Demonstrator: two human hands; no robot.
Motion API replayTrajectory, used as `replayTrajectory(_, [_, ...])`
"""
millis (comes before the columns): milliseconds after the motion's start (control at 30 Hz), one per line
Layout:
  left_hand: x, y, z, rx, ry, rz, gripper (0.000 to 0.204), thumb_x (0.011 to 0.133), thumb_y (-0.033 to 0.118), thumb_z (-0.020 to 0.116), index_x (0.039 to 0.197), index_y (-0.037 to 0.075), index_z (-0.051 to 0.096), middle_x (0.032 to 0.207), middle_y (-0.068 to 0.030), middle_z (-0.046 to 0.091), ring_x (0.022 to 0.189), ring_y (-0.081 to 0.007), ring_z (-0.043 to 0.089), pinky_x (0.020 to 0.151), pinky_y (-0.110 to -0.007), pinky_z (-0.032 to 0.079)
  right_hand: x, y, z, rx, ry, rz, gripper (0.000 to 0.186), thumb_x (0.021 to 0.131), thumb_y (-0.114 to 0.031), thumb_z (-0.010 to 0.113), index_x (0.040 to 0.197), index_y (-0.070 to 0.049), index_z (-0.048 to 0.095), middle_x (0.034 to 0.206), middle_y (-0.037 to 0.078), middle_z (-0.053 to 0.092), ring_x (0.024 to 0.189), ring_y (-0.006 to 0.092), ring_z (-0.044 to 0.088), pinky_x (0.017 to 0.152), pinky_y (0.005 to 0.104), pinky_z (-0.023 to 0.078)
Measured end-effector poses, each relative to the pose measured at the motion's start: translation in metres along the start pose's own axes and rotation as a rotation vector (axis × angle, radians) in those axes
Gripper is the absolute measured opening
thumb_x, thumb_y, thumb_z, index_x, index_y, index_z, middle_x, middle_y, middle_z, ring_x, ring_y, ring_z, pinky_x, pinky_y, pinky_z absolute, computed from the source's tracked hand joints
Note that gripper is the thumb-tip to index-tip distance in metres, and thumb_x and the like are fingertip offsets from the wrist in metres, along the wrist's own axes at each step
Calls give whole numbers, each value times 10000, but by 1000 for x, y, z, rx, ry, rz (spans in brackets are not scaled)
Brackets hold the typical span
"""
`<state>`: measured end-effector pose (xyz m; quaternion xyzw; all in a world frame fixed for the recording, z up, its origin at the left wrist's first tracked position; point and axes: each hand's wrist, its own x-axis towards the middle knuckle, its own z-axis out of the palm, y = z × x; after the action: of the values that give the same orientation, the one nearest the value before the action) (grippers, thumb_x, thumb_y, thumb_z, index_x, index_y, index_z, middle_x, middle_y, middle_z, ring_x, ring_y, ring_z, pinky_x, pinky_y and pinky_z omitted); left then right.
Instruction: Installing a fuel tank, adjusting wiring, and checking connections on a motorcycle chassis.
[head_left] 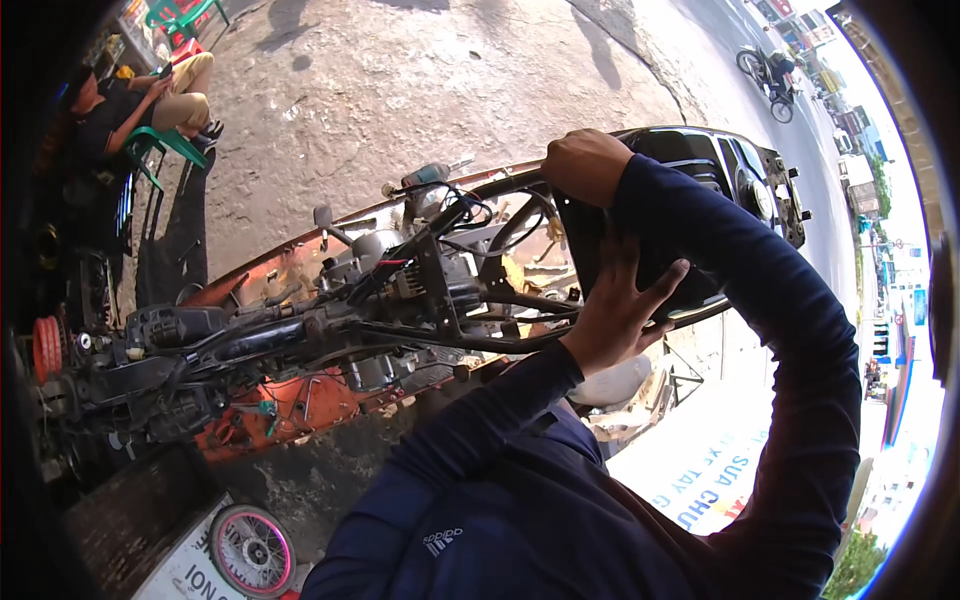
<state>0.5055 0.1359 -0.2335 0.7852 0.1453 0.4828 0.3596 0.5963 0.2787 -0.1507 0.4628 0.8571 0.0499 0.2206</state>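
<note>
A stripped motorcycle frame (435, 290) with bare tubes, loose wires and engine parts stretches across the view. At its right end sits a black tank-like part (690, 152) with a round cap (760, 198). My right hand (588, 166) is closed, its fingers curled over the far front edge of that part; the fingertips are hidden. Nearer me, my left hand (622, 300) lies open with fingers spread against the part's dark front face. My right sleeve covers much of the black part.
Under the frame lies an orange, worn platform (310, 400) with tools on it. A power drill (425, 177) rests by the frame's far side. A pink-rimmed wheel (252, 550) is at lower left. Someone sits on a green chair (165, 145); a motorbike (768, 82) is on the road.
</note>
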Motion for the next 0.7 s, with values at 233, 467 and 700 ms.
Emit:
replayTrajectory(233, [8,36,-40,-14,-241,295,593,740,267,775,1224,41,517,1377,-258,380,1324,-473,315,1101,-590,259,4,-13,1,-151,-132,173,160,813,-218,601,768,-165,744,805,55,715,811,237,700,673,362,535])
replayTrajectory(467, [163,13,-108,-161,228,145,124,809,87,655,724,25,589,664,-95,604,544,-195,590,528,-302,462,-23,9,52,197,170,338,145,800,-191,598,713,-145,704,717,33,682,752,205,662,640,320,461])
replayTrajectory(700, [308,-41,64,428,-825,-36,831,828,669,559,1166,-89,598,1171,-279,612,1115,-380,592,957,-418,460,-74,-7,58,157,205,406,143,808,-201,596,743,-144,711,751,35,686,788,207,656,661,328,455])
